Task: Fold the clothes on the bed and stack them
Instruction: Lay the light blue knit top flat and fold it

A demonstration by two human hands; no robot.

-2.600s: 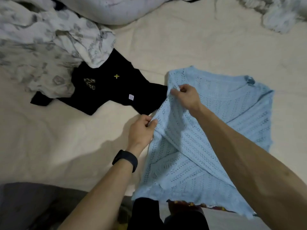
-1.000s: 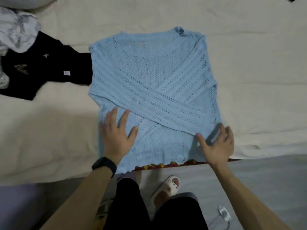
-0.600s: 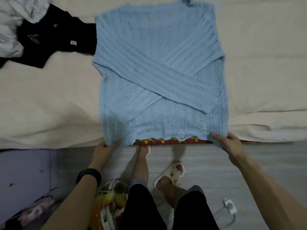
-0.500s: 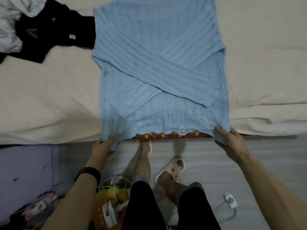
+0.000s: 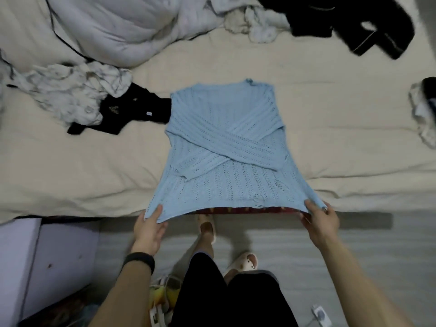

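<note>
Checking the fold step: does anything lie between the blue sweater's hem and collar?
Nothing visible does. Left hand and right hand hold the hem corners of the blue sweater; only its own crossed sleeves lie on it. The black shirt lies beside it.

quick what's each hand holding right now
Left hand: pinching the blue sweater at its bottom left corner.
Right hand: gripping the sweater's bottom right corner.

sweater (image 5: 226, 147) on bed (image 5: 330, 128), t-shirt (image 5: 127, 114) just left
</note>
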